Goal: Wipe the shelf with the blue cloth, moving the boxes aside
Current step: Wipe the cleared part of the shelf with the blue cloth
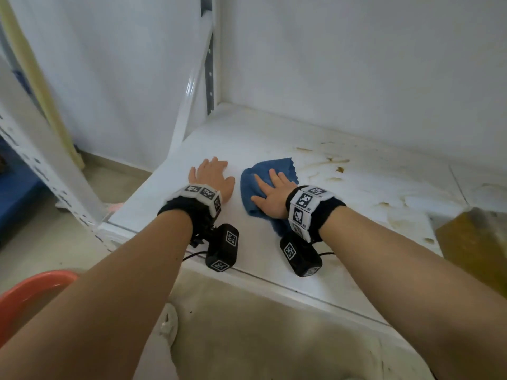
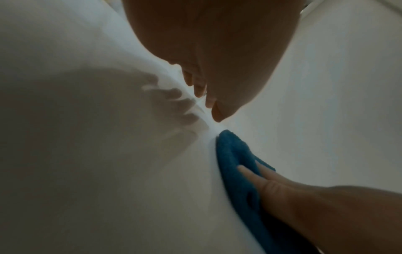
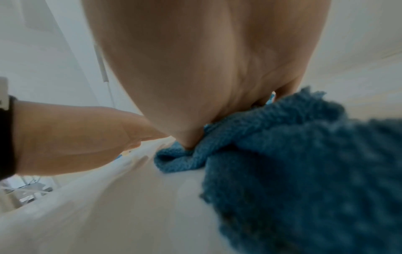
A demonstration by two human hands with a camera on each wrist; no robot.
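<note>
The white shelf (image 1: 247,138) carries brown stains on its right half. My right hand (image 1: 271,192) lies flat on the crumpled blue cloth (image 1: 277,167) with its fingers spread, pressing it onto the shelf. My left hand (image 1: 212,175) rests flat on the bare shelf just left of the cloth, fingers straight. In the left wrist view the blue cloth (image 2: 234,154) lies under the right hand's fingers (image 2: 256,175). In the right wrist view the blue cloth (image 3: 293,163) fills the lower right, with my left hand (image 3: 71,137) beside it. A brown box (image 1: 474,242) stands at the shelf's right edge.
A white shelf upright (image 1: 192,86) rises at the back left corner, and a perforated post (image 1: 46,171) stands at the front left. An orange basin (image 1: 33,292) sits on the floor at lower left. Walls close the shelf behind and left.
</note>
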